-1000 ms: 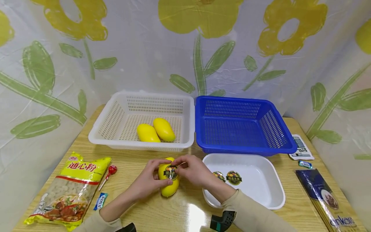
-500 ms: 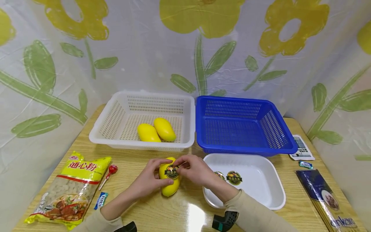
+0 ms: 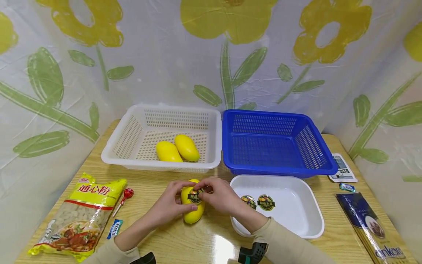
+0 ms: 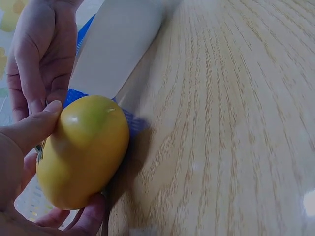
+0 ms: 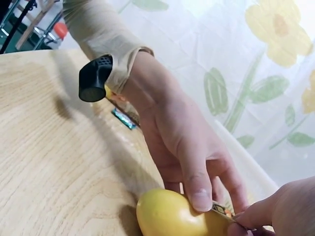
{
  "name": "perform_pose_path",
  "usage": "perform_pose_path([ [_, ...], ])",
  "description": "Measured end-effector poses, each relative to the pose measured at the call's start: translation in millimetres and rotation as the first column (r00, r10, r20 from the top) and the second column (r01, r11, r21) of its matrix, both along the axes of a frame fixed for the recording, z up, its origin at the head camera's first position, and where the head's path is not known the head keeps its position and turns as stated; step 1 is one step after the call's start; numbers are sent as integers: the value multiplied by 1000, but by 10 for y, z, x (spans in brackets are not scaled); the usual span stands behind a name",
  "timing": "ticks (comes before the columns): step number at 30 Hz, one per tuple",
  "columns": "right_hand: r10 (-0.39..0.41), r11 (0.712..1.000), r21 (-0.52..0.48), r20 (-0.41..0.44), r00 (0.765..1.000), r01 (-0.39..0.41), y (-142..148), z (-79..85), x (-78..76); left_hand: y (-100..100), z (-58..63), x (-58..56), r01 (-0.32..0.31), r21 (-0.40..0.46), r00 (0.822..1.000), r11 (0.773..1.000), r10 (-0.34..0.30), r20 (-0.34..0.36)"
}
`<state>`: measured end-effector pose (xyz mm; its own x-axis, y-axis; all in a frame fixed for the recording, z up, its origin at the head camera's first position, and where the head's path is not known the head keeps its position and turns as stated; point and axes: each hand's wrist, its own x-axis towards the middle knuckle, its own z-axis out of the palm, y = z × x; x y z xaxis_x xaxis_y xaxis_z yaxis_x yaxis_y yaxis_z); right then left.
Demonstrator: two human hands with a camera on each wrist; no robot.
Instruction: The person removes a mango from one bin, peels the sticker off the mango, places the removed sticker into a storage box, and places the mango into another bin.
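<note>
A yellow mango lies on the table in the head view, its long side running away from me. My left hand grips it from the left; the left wrist view shows thumb and fingers around the mango. On its upper face is a round fruit sticker with dark lettering. My right hand pinches the sticker's right edge, and its fingers partly cover it. Seen from the right wrist, the sticker stands a little off the mango's skin at the right fingertips.
Two mangoes lie in a white basket behind. Beside it stands a blue basket. A white tray at the right bears two more stickers. Left are a pasta bag, lollipop and candy; spaghetti lies right.
The right hand has shifted slightly toward me over the sticker and covers more of its right side. The left hand and the mango have stayed in place.
</note>
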<state>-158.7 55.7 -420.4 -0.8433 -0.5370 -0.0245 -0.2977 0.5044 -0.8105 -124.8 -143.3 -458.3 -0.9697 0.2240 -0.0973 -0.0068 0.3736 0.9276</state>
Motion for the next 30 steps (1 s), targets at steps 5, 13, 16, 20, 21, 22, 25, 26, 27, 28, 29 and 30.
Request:
perform_pose_path([
  [5,19,1000,10,-36,999,-18,-12,4,-9,-1,-10,-3,-1,-11,1000,1000,1,-4],
  [13,20,1000,16,-83,996,-19,-37,-6,-22,11,-4,-7,-11,-78,1000,997,9,-29],
  [16,20,1000,6,-98,995,-19,-35,15,-6,23,-5,-4,-29,-114,999,993,24,-45],
  [20,22,1000,1,-140,990,-22,-25,48,37,55,16,9,-50,-147,997,988,41,-64],
  [21,22,1000,-3,-153,988,-23,-23,50,48,63,24,14,-54,-150,997,987,45,-68],
  [22,21,1000,-8,-165,986,-23,-20,55,59,71,28,16,-57,-152,996,987,47,-71],
  [25,13,999,-31,-190,982,-19,-14,57,90,94,38,20,-68,-150,995,986,57,-77],
  [26,10,999,-41,-191,982,-18,-11,57,100,99,38,20,-72,-150,995,986,61,-76],
  [27,6,999,-47,-192,981,-16,-9,58,108,103,38,23,-73,-152,995,986,62,-77],
  [28,4,998,-54,-192,981,-14,-5,61,119,105,38,23,-73,-154,995,985,62,-78],
  [29,2,998,-60,-186,982,-13,2,65,130,106,41,25,-70,-155,995,985,58,-80],
  [30,-3,998,-66,-187,982,-10,9,72,136,106,42,25,-69,-154,995,986,57,-79],
])
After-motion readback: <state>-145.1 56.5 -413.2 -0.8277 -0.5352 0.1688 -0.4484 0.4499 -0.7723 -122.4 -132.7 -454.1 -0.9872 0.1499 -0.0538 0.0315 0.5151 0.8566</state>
